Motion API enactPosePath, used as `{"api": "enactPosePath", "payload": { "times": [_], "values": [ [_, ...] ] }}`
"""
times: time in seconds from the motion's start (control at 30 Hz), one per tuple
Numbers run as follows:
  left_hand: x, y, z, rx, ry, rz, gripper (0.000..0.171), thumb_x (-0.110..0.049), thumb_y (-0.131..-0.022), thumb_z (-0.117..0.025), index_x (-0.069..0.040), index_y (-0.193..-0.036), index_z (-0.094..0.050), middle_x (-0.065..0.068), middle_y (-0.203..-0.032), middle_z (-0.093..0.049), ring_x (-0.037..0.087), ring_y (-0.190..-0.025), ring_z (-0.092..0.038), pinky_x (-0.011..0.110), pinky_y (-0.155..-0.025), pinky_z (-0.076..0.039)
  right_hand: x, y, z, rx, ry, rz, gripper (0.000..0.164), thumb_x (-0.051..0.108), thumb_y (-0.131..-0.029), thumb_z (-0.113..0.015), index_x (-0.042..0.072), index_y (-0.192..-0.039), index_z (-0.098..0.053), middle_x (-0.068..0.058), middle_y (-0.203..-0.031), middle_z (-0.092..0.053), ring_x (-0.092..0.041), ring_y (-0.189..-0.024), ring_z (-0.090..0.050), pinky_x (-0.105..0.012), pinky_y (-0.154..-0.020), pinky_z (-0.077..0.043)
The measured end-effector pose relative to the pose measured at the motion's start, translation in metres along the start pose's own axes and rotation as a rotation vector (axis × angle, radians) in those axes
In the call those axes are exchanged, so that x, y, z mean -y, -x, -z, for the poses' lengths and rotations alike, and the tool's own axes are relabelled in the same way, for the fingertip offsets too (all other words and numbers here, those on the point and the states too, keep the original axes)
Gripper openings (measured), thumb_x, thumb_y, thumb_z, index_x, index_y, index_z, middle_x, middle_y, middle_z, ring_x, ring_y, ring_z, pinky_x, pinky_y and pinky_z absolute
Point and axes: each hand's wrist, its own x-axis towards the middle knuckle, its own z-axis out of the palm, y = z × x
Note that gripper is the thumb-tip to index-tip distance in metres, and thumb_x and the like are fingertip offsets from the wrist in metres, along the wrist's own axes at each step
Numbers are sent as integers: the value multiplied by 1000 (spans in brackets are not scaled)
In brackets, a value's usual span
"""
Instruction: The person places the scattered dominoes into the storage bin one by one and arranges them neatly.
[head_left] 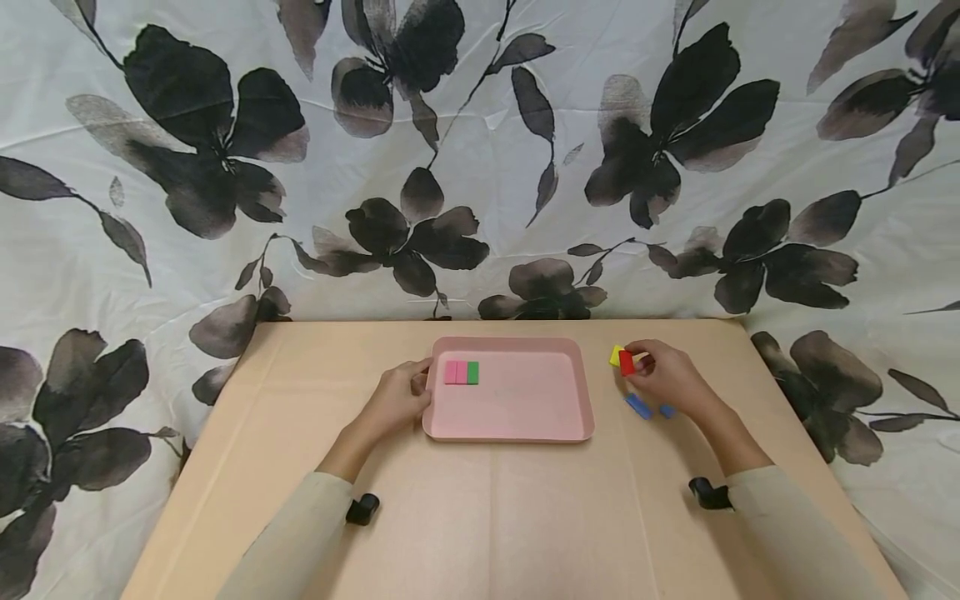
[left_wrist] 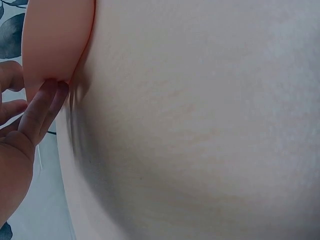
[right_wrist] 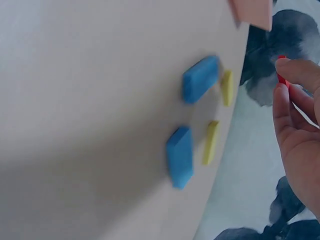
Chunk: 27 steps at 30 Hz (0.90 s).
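A pink tray [head_left: 510, 417] lies flat on the table. My left hand [head_left: 396, 392] grips its left rim, and in the left wrist view the fingers [left_wrist: 37, 112] press against the tray's edge [left_wrist: 57, 40]. Inside the tray, near the upper left, two pink blocks [head_left: 456, 372] and a green block [head_left: 472, 372] sit side by side. Right of the tray, my right hand [head_left: 667, 377] pinches a red block [head_left: 627, 362] between thumb and fingertips, raised above the table in the right wrist view, where the red block [right_wrist: 281, 72] is mostly covered.
Two blue blocks [right_wrist: 180, 157] lie on the table beside two yellow blocks [right_wrist: 210, 142], below the right hand. The wooden table [head_left: 487, 517] extends toward me. Behind it hangs a white cloth [head_left: 525, 167] with dark flowers, coming down to the table's back edge.
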Motion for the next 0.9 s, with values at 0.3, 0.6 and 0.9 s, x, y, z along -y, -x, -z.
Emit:
{"api": "enactPosePath", "payload": {
  "times": [0.3, 0.6, 0.9],
  "values": [
    [1, 2, 0, -3, 0, 1, 61, -1, -86, -69, 4, -145, -55, 14, -112, -70, 18, -80, -61, 24, -64, -51, 30, -13, -14, -27, -48, 88, 46, 10, -82, -81, -3, -123, -67, -15, -105, -70, -27, -92, -68, -34, -81, -56],
    [0, 1, 1, -8, 7, -12, 60, 0, -86, -69, 5, -144, -56, 14, -110, -70, 16, -79, -61, 24, -64, -51, 67, -28, -33, 32, -63, 98, 46, 12, -82, -82, -1, -124, -69, -12, -104, -71, -24, -92, -67, -35, -82, -60],
    [-1, 0, 0, -13, 2, -14, 61, 1, -85, -69, 5, -144, -56, 15, -114, -71, 16, -79, -62, 23, -64, -50, 102, -45, -53, 103, -58, 104, 49, 10, -82, -83, 2, -128, -68, -11, -109, -69, -24, -97, -63, -37, -86, -59]
  ]
}}
